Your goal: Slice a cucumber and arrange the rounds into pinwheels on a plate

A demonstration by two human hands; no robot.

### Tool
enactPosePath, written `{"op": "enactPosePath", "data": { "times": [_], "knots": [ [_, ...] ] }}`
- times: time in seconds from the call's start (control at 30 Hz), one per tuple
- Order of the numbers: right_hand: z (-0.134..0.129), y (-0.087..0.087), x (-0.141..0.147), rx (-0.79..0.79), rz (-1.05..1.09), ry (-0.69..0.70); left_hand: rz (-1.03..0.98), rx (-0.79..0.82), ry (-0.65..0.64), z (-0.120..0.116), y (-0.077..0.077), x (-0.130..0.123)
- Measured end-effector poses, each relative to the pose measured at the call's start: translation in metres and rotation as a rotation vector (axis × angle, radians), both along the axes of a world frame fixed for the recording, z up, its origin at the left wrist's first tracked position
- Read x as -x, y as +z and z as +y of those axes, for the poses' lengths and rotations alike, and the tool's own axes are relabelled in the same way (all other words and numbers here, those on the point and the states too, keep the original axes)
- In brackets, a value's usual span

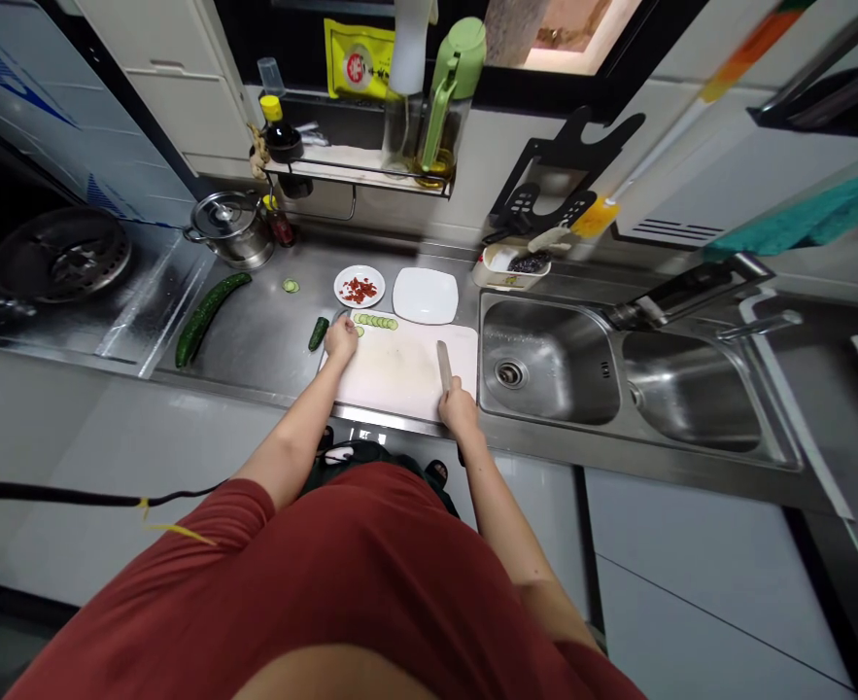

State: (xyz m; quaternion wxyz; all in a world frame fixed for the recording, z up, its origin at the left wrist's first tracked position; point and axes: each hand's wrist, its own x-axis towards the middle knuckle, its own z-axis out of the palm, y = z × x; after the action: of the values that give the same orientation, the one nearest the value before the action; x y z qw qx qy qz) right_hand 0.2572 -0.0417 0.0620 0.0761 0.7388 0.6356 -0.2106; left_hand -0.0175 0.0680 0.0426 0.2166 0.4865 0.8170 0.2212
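Observation:
My right hand (pixel 461 408) is closed round the handle of a kitchen knife (pixel 444 366). Its blade points away from me over the right part of a white cutting board (pixel 392 374). At the board's upper left corner is my left hand (pixel 339 342), its fingers curled together; what they hold, if anything, is hidden. A row of overlapping cucumber slices (pixel 376 321) lies along the board's far edge, just right of that hand. One more slice (pixel 360 332) shows beside the fingers. To the left, a cut piece of cucumber (pixel 319 333) rests on the steel counter.
Behind the board stand a plate of chopped red pieces (pixel 360 303) and a white square plate (pixel 426 295). A whole cucumber (pixel 210 316), loose slices (pixel 291 286) and a lidded pot (pixel 231 228) are at left. A double sink (pixel 551 360) adjoins the board's right side.

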Motion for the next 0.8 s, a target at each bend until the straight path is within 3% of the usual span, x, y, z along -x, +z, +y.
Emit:
{"op": "enactPosePath", "data": {
  "times": [0.4, 0.5, 0.63, 0.8],
  "knots": [
    [0.002, 0.006, 0.005, 0.056, 0.011, -0.004, 0.213, 0.046, -0.099, -0.005, 0.005, -0.004],
    [0.003, 0.007, 0.005, 0.067, 0.023, -0.005, 0.259, -0.031, -0.128, -0.005, 0.005, -0.008],
    [0.004, 0.006, 0.005, 0.067, 0.023, -0.008, 0.226, -0.139, -0.297, 0.001, 0.004, -0.027],
    [0.004, 0.006, 0.004, 0.058, 0.021, 0.010, 0.184, -0.075, -0.442, 0.016, 0.003, -0.056]
  ]
}}
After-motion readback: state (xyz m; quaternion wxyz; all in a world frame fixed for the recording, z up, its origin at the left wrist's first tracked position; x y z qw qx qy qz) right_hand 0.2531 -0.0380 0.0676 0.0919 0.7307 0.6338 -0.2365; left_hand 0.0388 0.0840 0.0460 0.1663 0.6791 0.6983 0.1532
